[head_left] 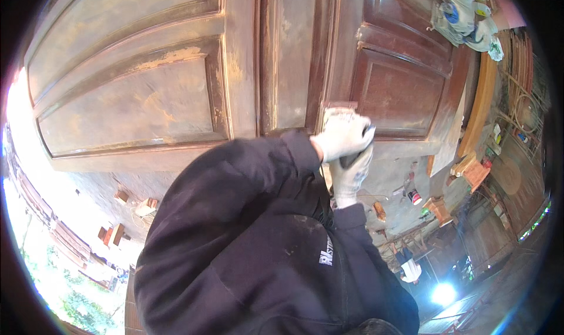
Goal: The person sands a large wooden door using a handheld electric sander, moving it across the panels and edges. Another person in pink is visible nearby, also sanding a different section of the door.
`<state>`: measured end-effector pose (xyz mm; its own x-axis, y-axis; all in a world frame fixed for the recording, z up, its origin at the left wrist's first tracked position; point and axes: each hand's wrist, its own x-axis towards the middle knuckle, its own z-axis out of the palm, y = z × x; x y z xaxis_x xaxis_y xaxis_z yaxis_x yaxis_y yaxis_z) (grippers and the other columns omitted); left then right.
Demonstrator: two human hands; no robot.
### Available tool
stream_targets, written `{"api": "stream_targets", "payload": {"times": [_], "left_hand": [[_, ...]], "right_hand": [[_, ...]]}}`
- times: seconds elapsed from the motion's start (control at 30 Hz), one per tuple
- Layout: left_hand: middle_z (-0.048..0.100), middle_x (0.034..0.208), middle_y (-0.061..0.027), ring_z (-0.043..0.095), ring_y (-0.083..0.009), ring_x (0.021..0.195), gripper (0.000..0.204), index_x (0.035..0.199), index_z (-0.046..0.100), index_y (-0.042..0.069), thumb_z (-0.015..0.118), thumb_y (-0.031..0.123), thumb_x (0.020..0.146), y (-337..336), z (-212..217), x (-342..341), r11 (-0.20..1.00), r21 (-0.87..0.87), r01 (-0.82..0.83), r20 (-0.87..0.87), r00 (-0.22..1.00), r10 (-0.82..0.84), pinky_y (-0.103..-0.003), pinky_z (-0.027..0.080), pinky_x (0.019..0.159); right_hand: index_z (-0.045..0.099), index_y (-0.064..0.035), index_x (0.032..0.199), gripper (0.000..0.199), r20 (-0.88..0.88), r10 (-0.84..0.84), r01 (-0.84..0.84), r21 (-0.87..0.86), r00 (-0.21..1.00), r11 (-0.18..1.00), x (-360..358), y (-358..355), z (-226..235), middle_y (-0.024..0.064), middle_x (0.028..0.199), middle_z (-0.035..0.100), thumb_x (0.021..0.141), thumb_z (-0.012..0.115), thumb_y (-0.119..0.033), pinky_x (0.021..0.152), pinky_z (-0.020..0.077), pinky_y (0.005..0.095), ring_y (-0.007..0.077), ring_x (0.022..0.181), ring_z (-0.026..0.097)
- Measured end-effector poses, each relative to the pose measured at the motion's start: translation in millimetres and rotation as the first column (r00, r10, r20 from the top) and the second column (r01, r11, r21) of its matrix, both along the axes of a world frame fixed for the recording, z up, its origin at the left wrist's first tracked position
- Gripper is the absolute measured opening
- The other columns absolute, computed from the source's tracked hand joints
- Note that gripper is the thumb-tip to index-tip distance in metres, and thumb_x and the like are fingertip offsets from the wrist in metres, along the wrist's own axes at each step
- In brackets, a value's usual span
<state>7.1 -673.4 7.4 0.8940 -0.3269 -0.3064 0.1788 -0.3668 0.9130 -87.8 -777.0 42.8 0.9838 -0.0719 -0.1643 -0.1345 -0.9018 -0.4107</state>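
Both my hands wear whitish work gloves and meet over the lower edge of a brown wooden panelled door [294,59]. My left hand [348,134] is closed at the frame beside a dark red-brown panel [402,94]. Just beyond its knuckles shows the edge of a thin reddish flat piece [342,105]; whether the hand grips it cannot be made out. Directly below, my right hand [352,173] is closed against the left one, its fingers partly hidden. On the left, the door panels [129,106] look paler and dusty, with light worn patches along the mouldings.
At the far right, another person's gloved hands [470,20] are over the door with a crumpled whitish wad. Wooden planks [482,100] lie along the right side. A red-and-white can [415,197] and wooden blocks [437,210] are on the grey floor. A distant person [409,268] stands behind.
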Motion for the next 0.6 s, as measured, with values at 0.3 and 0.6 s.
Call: {"api": "stream_targets", "payload": {"times": [0.3, 0.6], "left_hand": [[0.069, 0.102, -0.0141, 0.066, -0.0303, 0.100, 0.018, 0.100, 0.069, 0.004, 0.066, 0.020, 0.090, -1, -15, -11, 0.794, -0.442, -0.418, -0.102, 0.903, 0.418, -0.040, 0.051, 0.093], [0.075, 0.100, -0.0197, 0.072, -0.0303, 0.094, 0.049, 0.111, 0.072, 0.004, 0.059, 0.047, 0.094, 68, -17, 224, 0.661, -0.516, -0.544, -0.104, 0.807, 0.582, -0.041, 0.054, 0.085]], "right_hand": [[0.037, 0.0037, 0.145, 0.094, 0.143, 0.173, -0.156, -0.122, 0.975, 0.980, 21, -7, -16, 0.0286, 0.133, 0.053, 0.072, 0.085, -0.032, 0.101, 0.0450, 0.0527, 0.0471, 0.121, 0.054], [0.040, -0.0066, 0.147, 0.089, 0.370, 0.261, -0.225, -0.137, 0.892, 0.965, 282, 75, -20, 0.0244, 0.123, 0.059, 0.074, 0.083, -0.030, 0.089, 0.0549, 0.0510, 0.0431, 0.109, 0.064]]}}
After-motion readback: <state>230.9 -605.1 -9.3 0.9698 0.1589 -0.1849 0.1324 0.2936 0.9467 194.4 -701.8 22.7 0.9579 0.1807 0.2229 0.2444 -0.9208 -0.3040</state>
